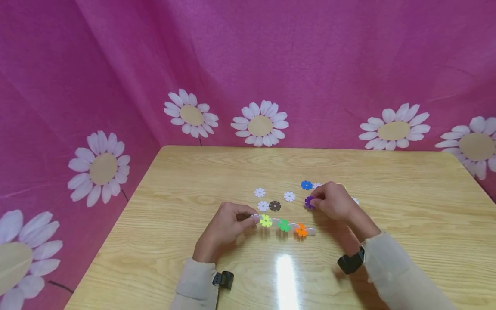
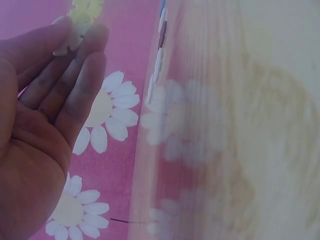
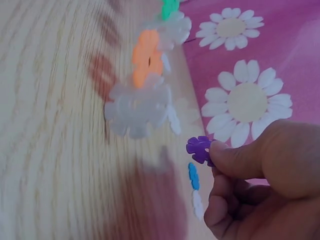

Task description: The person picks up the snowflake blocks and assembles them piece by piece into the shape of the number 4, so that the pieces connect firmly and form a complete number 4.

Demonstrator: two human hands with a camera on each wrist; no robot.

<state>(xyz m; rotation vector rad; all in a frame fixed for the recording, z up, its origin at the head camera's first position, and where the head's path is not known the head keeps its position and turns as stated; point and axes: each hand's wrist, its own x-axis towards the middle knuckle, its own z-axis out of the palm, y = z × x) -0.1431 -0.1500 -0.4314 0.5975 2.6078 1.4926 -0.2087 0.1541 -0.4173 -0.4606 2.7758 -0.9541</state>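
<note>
My left hand (image 1: pixel 228 224) pinches the left end of a chain of interlocked notched plastic discs, holding it above the table. White discs alternate along it with a yellow-green disc (image 1: pixel 265 221), a green disc (image 1: pixel 284 225) and an orange disc (image 1: pixel 301 230). A translucent white disc (image 3: pixel 137 110) forms the chain's free right end. Between thumb and fingers, my right hand (image 1: pixel 334 201) grips a purple disc (image 3: pixel 200 149), apart from the chain. In the left wrist view, the fingertips partly cover the pale end disc (image 2: pixel 75 37).
Loose discs lie beyond the hands: a blue one (image 1: pixel 306 185), a brown one (image 1: pixel 275 206) and several white ones, including one (image 1: pixel 289 196) near the middle. Others are partly hidden behind my right hand. A pink flowered cloth (image 1: pixel 271 64) borders the wooden table (image 1: pixel 186 172).
</note>
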